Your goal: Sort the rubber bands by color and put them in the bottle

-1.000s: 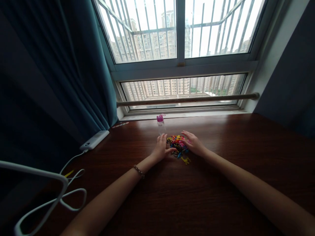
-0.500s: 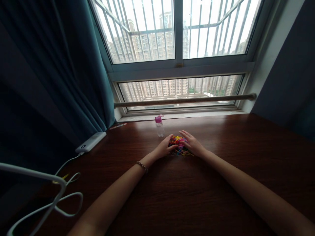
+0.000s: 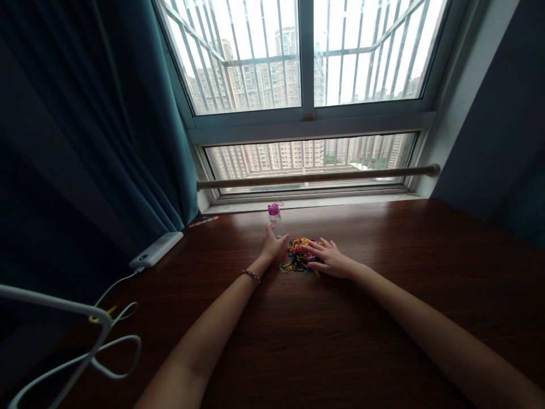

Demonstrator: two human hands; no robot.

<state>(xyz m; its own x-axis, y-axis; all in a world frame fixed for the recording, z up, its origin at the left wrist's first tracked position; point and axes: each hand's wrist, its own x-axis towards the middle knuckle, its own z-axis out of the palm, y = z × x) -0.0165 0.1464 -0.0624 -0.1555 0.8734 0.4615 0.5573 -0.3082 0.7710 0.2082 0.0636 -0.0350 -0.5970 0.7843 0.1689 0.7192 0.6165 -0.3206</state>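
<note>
Bands [image 3: 297,259] lie gathered, colours mixed, partly under the outspread, seemingly empty right hand [image 3: 334,263]; the left hand [image 3: 272,245], thumb apart, overlaps the pink-capped bottle [image 3: 275,211], grip unclear.

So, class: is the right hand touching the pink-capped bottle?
Apart: the head view shows brown tabletop between the right hand and the pink-capped bottle.

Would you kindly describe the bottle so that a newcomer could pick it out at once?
Below the wide window, find the dark brown tabletop. Near its far edge, slightly left of and beyond the multicoloured pile, stands the bottle. It is clear and upright with a looped pink cap, unlike the flat white device beside the curtain.
</note>
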